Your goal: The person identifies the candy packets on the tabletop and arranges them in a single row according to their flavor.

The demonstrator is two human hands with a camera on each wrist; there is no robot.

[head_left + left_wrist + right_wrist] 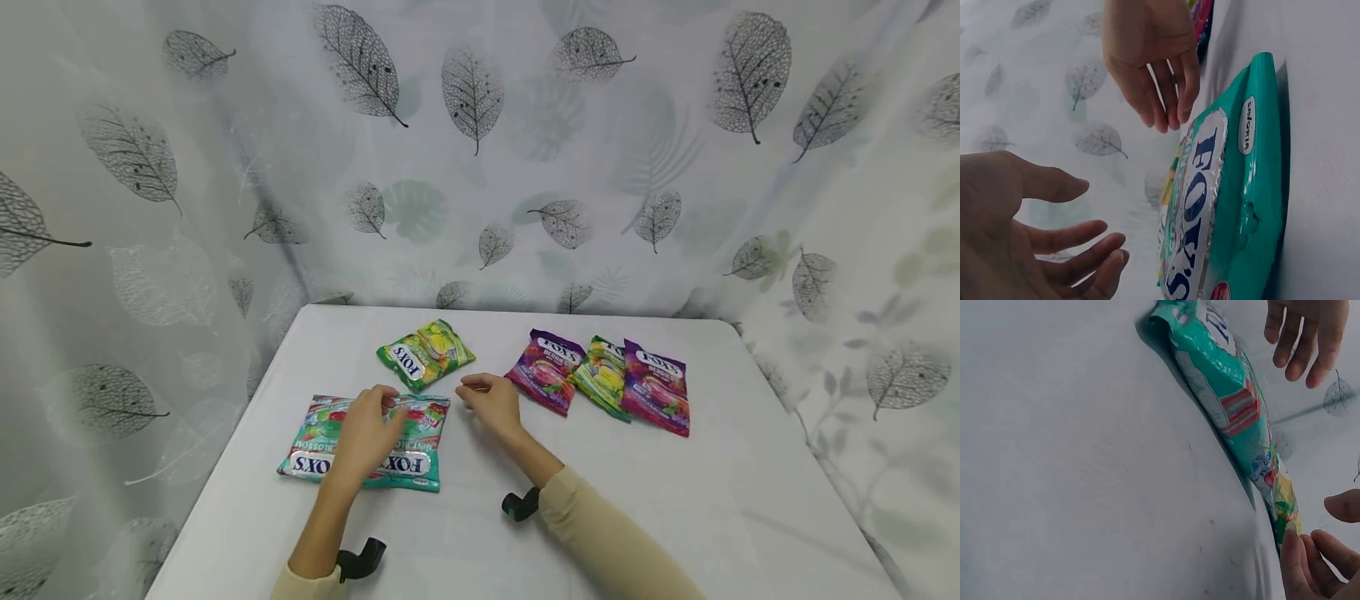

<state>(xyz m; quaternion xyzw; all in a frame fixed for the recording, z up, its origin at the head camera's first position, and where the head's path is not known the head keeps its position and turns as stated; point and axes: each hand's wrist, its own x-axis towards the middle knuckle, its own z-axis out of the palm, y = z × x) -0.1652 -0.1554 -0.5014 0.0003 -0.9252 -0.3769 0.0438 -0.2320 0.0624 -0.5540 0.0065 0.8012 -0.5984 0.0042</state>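
Note:
Two teal FOX'S Mint Blossom candy bags lie side by side on the white table, the left bag (306, 446) and the right bag (420, 454). My left hand (367, 433) hovers over them, its fingers loosely bent and holding nothing. Right of the teal bags is my right hand (493, 404), fingers relaxed with nothing between them. A yellow-green FOX'S bag (426, 356) lies just behind the teal pair. In the left wrist view, a teal bag's sealed edge (1266, 156) runs beside the left hand, thumb and fingers apart.
Toward the back right lie a purple FOX'S Berries bag (550, 371), a yellow-green bag (602, 379) and another purple bag (658, 387), which overlaps the yellow-green one. A leaf-print curtain (472, 167) hangs behind the white table (720, 500).

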